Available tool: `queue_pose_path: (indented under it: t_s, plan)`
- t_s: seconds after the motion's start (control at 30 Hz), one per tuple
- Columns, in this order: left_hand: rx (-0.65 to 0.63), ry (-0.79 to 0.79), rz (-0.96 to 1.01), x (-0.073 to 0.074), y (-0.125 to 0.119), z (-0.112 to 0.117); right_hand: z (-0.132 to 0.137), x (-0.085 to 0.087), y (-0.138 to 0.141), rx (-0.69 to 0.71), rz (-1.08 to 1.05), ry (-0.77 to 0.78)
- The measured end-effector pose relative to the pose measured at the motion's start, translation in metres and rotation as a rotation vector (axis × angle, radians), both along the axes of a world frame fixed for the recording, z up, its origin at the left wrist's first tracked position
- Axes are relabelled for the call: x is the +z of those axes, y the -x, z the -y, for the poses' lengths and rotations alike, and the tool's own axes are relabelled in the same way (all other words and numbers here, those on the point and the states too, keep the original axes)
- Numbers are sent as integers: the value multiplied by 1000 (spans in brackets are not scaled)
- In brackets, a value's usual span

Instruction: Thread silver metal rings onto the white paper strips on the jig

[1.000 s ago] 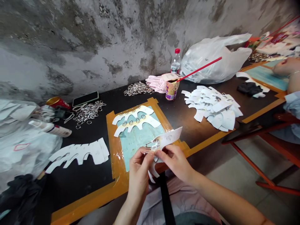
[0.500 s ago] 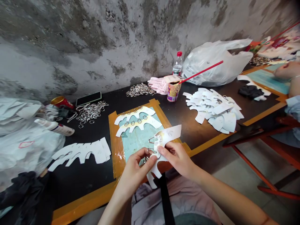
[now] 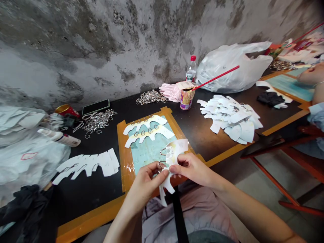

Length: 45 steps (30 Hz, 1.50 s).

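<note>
From the head view, I saw the left hand (image 3: 149, 177) pinching a white strip (image 3: 178, 146) by its ringed edge while the right hand (image 3: 193, 168) pinched its other side, over the near edge of the bench (image 3: 96, 190). Two similar strips (image 3: 165, 132) lay beyond, on a blue mat (image 3: 145, 156).

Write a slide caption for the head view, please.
Left hand and right hand hold a white cutout with metal rings near a turquoise sheet.
</note>
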<state>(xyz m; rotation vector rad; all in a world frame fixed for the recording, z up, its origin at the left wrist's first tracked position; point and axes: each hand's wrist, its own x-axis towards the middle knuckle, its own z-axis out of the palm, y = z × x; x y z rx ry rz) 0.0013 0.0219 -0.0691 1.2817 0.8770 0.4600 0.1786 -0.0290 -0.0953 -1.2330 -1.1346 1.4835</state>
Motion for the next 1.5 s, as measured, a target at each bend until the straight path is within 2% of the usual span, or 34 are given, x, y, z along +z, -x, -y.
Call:
queue_pose_path:
  t_s: [0.1,0.2,0.3,0.4,0.47,0.53,0.63,0.7,0.8,0.93,1.0,1.17,1.3,1.37,1.5]
  plan:
    - [-71,272,186,1,1,0,1,5,-4,104,-182,30]
    - [-81,467,278,0,0,1,1,2,-2,157,-323,49]
    - [-69,555,293,-4,-1,2,0,-7,2,144,-411,64]
    - [-66,565,275,-7,-1,0,-1,-9,3,130,-376,49]
    - [-60,509,266,-7,0,-1,-1,-5,1,133,-295,21]
    - [-44,354,240,-5,1,-3,-1,-1,0,118,-194,-10]
    - [-65,73,81,0,4,-5,1,4,-1,98,-30,-64]
    - [-96,-33,-25,1,6,-6,2,5,0,112,18,-77]
    - [-95,-81,-65,-1,6,-4,3,7,1,145,-20,-52]
    - [-98,61,-3,-4,3,-3,2,8,0,123,-63,-38]
    - [-69,35,6,-3,3,-3,2,6,0,89,-53,-42]
    - [137,-378,-106,3,11,-2,5,-6,-1,-20,-69,-68]
    - [139,-616,-133,9,15,1,8,-7,-2,-68,-81,-120]
    - [126,-607,-157,11,12,1,9,-5,-1,-58,-83,-132]
    - [21,-423,-188,13,5,-1,10,-1,1,-48,-97,-123]
